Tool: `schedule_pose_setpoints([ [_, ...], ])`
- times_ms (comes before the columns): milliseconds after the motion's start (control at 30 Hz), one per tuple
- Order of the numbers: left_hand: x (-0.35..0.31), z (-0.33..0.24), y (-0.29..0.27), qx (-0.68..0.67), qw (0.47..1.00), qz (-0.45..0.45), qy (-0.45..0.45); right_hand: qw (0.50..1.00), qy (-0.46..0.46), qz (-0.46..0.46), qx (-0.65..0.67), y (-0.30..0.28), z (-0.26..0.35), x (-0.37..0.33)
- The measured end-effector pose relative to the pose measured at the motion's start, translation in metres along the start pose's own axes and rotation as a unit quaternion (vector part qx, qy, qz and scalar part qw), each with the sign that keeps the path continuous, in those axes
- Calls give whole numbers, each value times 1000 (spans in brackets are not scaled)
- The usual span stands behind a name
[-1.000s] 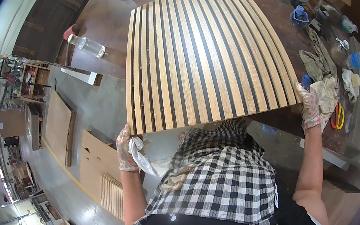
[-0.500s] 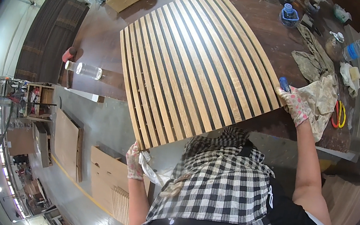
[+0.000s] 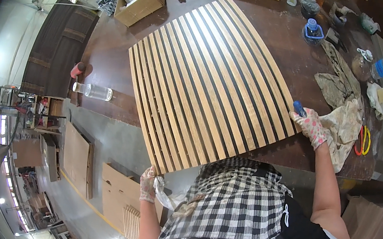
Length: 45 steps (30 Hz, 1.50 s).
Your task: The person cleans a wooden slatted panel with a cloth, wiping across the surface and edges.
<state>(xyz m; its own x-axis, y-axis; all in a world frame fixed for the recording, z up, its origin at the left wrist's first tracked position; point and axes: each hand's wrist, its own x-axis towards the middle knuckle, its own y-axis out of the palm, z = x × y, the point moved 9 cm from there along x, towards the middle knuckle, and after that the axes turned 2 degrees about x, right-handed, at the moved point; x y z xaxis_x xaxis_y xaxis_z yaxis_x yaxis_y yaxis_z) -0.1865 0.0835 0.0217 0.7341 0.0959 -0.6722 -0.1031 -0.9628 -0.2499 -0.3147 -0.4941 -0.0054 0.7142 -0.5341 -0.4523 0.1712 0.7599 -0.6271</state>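
A light wooden slatted panel (image 3: 212, 78) lies flat on the dark brown table (image 3: 112, 59), and its near end sticks out past the table's front edge. My left hand (image 3: 148, 184), in a pale glove, sits under the panel's near left corner and grips a crumpled white cloth (image 3: 166, 196). My right hand (image 3: 310, 126), in a dotted glove, rests at the panel's near right corner. It is closed around a blue-handled tool (image 3: 298, 108), whose working end is hidden.
Stained rags (image 3: 343, 121) and red-and-yellow scissors (image 3: 362, 141) lie right of my right hand. A clear bottle (image 3: 92, 91) lies on its side at the table's left. A cardboard box (image 3: 139, 2) and a blue-lidded jar (image 3: 313, 31) stand at the back. Wooden boards (image 3: 78, 157) lean on the floor.
My right hand has come off the rags to the panel's near right corner. My left hand stays at the near left corner with the cloth. The view has tilted slightly.
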Motion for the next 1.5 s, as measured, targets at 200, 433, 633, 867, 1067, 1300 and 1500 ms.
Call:
schedule_pose_setpoints([
  [200,26,-65,-54,161,975,-86,130,999,-21,-9,-24,3,14,4],
  [433,12,-169,34,180,935,-122,281,999,20,-1,-42,2,15,-1],
  [633,30,-207,92,186,934,18,305,990,-4,-50,-134,-4,31,-10],
  [867,57,-226,135,149,916,91,362,952,-44,-260,-157,-90,124,-26],
  [1067,47,-239,210,215,859,111,452,959,-148,-168,-173,-17,138,-24],
  [1300,18,-206,289,528,598,119,590,855,-242,345,303,91,265,-55],
  [1500,15,-204,296,544,588,113,587,690,-438,521,245,99,359,-150],
])
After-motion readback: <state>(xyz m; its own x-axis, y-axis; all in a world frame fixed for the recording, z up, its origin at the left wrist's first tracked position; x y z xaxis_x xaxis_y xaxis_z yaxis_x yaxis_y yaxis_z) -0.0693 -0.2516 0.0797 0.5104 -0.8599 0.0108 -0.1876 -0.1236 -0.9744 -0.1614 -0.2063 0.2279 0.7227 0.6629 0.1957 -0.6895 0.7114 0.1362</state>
